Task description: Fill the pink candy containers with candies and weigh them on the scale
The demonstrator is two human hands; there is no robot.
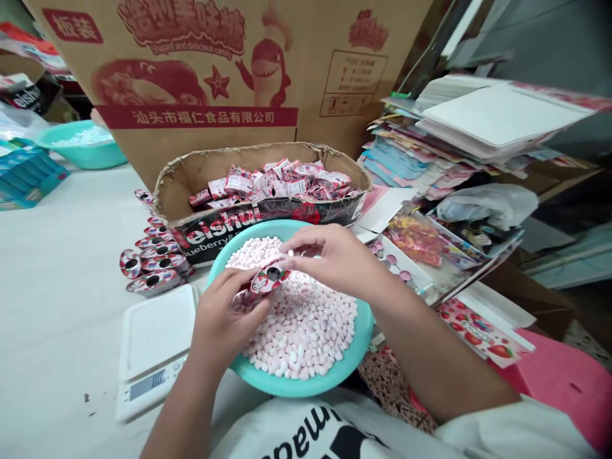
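Note:
My left hand [229,312] is wrapped round a small printed candy box [262,282], its dark round hole facing up. Just beside that hole, my right hand [325,255] pinches a small pale candy [291,253] between thumb and fingers. Both hands are above a turquoise bowl [368,331] filled with pale pink and white candies [306,331]. Behind the bowl, a cut-down cardboard carton [167,191] holds many similar small boxes [291,182]. More small boxes [160,261] with holes in their tops stand in rows at the left.
A white digital scale [157,338] lies left of the bowl. A large printed carton [201,83] rises behind. Stacked cardboard sheets [492,121], a bag of orange-yellow pieces [415,239] and a tray of round purple caps [396,264] are at right. Another turquoise bowl [90,156] stands far left.

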